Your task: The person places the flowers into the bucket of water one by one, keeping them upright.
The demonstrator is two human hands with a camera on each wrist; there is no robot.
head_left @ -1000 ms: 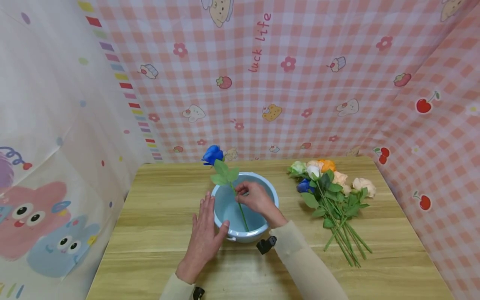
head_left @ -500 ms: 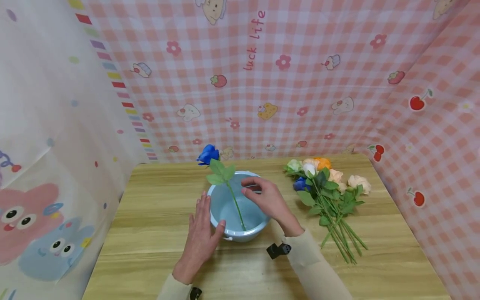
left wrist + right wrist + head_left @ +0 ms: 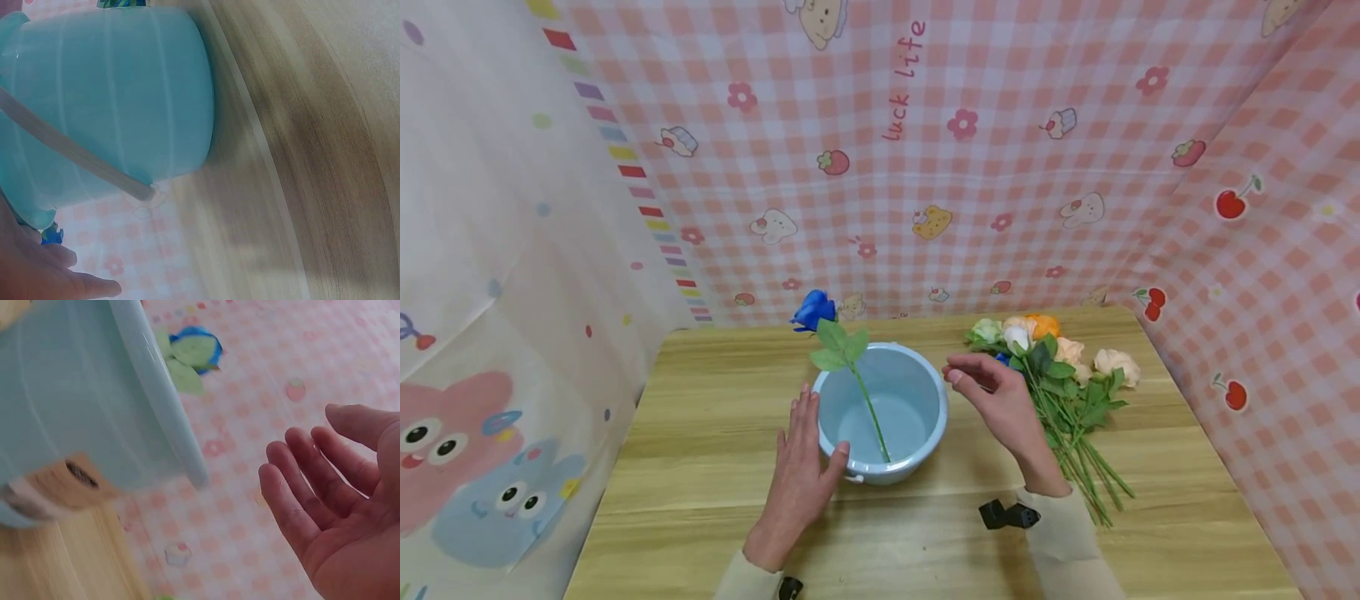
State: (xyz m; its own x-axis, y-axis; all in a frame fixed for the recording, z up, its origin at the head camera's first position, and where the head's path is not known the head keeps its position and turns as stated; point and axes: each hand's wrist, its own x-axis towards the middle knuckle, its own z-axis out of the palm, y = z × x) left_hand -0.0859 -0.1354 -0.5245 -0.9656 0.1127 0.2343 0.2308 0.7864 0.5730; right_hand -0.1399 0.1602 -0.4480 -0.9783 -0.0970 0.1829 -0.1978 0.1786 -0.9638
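A light blue bucket stands on the wooden table, its grey handle hanging down the side in the left wrist view. One blue rose leans in it, stem inside, bloom and leaves past the far left rim. My left hand rests against the bucket's left side with fingers straight and thumb at the rim. To the right of the bucket, my right hand is in the air, fingers loosely bent and holding nothing. The right wrist view shows its bare palm beside the rim.
On the table's right lies a bunch of roses in white, peach, orange, green and blue, stems toward the front. My right hand partly covers it in the head view. Checked cloth hangs behind the table.
My right hand has let go of the blue rose's stem and moved right, out of the bucket toward the bunch. The rose stays leaning in the bucket; my left hand keeps its place.
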